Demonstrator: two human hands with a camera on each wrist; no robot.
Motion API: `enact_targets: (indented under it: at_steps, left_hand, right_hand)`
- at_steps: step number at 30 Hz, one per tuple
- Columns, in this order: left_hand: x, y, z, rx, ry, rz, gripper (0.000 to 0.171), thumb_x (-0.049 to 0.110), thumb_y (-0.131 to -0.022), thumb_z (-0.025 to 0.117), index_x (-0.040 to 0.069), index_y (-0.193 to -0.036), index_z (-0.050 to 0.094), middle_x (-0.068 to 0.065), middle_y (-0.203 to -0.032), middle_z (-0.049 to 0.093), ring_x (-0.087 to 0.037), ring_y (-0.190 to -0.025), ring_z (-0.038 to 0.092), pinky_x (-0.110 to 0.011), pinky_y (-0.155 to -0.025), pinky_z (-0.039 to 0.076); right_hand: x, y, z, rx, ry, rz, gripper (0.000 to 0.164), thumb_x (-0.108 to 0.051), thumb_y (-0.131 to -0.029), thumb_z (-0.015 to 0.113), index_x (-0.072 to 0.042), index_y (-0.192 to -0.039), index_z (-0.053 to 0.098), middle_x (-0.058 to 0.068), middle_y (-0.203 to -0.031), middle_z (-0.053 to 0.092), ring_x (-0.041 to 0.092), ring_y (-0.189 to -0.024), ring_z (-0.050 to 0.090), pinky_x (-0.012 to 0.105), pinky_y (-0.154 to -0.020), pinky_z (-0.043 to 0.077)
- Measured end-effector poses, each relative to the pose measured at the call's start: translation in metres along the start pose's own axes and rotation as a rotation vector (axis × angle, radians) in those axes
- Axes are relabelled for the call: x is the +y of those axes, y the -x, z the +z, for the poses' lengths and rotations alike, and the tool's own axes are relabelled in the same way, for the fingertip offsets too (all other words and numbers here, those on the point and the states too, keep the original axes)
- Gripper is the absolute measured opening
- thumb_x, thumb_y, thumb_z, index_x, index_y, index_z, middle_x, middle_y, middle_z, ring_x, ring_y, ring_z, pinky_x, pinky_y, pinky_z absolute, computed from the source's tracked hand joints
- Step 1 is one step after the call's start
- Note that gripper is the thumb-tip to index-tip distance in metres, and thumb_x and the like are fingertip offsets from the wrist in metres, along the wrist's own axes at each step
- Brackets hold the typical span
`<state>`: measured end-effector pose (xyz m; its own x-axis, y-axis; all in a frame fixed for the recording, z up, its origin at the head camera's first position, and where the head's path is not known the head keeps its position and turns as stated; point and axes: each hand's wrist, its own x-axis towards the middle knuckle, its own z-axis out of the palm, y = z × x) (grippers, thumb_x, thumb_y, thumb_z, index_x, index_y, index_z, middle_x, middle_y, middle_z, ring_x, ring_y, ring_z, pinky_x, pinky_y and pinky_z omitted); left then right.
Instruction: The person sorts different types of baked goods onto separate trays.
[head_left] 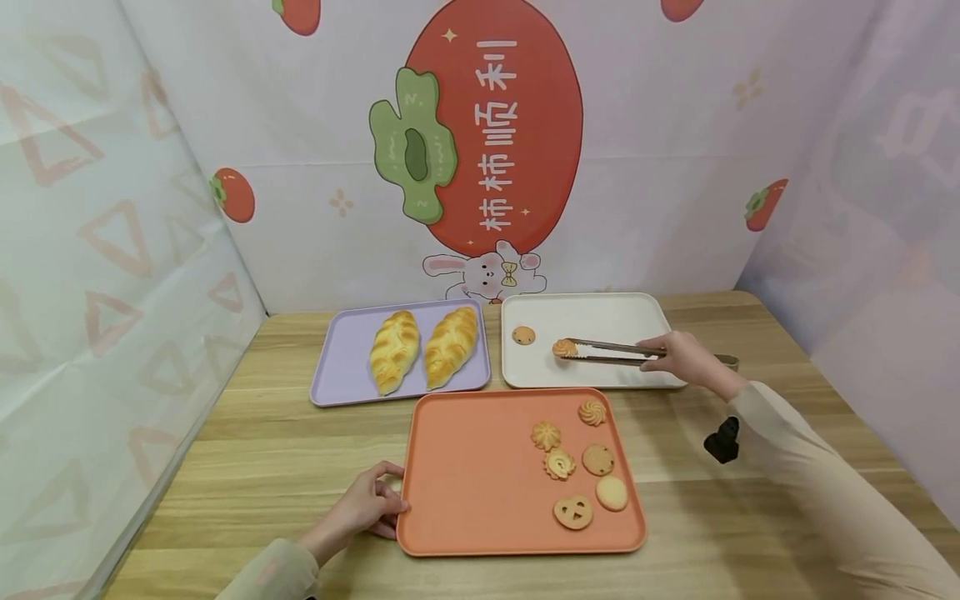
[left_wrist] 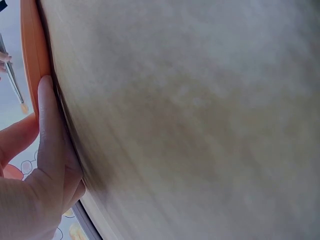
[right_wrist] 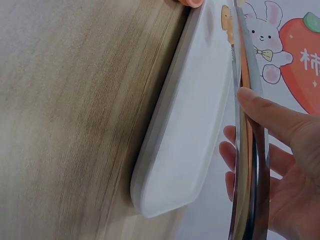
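My right hand (head_left: pixel 684 360) holds a pair of metal tongs (head_left: pixel 611 343), its thumb and fingers on the two arms in the right wrist view. The tips of the tongs are at a swirled cookie (head_left: pixel 564 348) over the white tray (head_left: pixel 600 308); whether the cookie is lifted I cannot tell. A round cookie (head_left: pixel 523 335) lies at that tray's left. At the orange tray (head_left: pixel 465 467), my left hand (head_left: pixel 369 502) pinches the left edge, thumb and finger on the rim in the left wrist view. Several cookies (head_left: pixel 597 460) of different shapes lie on its right half.
A purple tray (head_left: pixel 341 358) with two braided bread loaves (head_left: pixel 395 352) stands at the back left. The trays sit on a wooden table (head_left: pixel 270 467). A printed cloth (head_left: pixel 300 233) hangs behind it, with cloth at the sides too.
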<state>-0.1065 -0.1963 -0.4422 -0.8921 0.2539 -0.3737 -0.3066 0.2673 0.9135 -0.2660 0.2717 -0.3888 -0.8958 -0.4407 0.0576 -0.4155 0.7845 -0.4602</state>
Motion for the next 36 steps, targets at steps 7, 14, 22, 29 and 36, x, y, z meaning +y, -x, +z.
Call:
enact_targets:
  at_steps: [7, 14, 22, 29, 36]
  left_hand:
    - [0.001, 0.001, 0.000, -0.002, -0.003, -0.003, 0.044, -0.007, -0.077, 0.057, -0.010, -0.114, 0.035, -0.007, -0.069, 0.055, -0.014, -0.054, 0.059, -0.031, -0.047, 0.053]
    - [0.000, 0.001, 0.000, -0.006, 0.010, 0.003, 0.043, -0.007, -0.077, 0.058, -0.010, -0.114, 0.035, -0.007, -0.069, 0.056, -0.016, -0.054, 0.059, -0.034, -0.048, 0.053]
    - [0.002, 0.002, 0.000, 0.000, -0.002, -0.002, 0.043, -0.007, -0.077, 0.058, -0.010, -0.114, 0.036, -0.008, -0.070, 0.055, -0.015, -0.054, 0.059, -0.034, -0.048, 0.053]
    - [0.001, 0.002, 0.001, 0.006, -0.003, -0.004, 0.044, -0.007, -0.077, 0.057, -0.010, -0.115, 0.035, -0.008, -0.070, 0.054, -0.015, -0.053, 0.058, -0.034, -0.047, 0.053]
    - [0.001, 0.001, 0.001, 0.006, 0.004, -0.004, 0.044, -0.007, -0.077, 0.057, -0.011, -0.115, 0.035, -0.008, -0.070, 0.054, -0.016, -0.053, 0.059, -0.035, -0.048, 0.053]
  right_hand:
    - [0.003, -0.009, 0.003, 0.009, 0.015, 0.033, 0.038, -0.011, -0.077, 0.066, 0.008, -0.109, 0.058, 0.026, -0.106, 0.057, 0.040, -0.091, 0.055, 0.049, -0.075, 0.046]
    - [0.006, -0.016, 0.006, 0.008, -0.010, 0.057, 0.038, -0.011, -0.077, 0.066, 0.009, -0.109, 0.057, 0.027, -0.106, 0.057, 0.040, -0.092, 0.055, 0.048, -0.074, 0.047]
    - [0.011, -0.024, 0.010, 0.006, -0.021, 0.070, 0.038, -0.011, -0.078, 0.066, 0.009, -0.109, 0.058, 0.027, -0.105, 0.057, 0.040, -0.093, 0.054, 0.048, -0.076, 0.046]
    - [0.017, -0.030, 0.015, 0.019, -0.033, 0.070, 0.036, -0.010, -0.077, 0.066, 0.009, -0.107, 0.059, 0.027, -0.106, 0.057, 0.041, -0.095, 0.053, 0.048, -0.076, 0.046]
    - [0.019, -0.035, 0.018, 0.025, -0.043, 0.063, 0.035, -0.008, -0.077, 0.066, 0.010, -0.106, 0.059, 0.027, -0.106, 0.057, 0.040, -0.094, 0.054, 0.046, -0.075, 0.046]
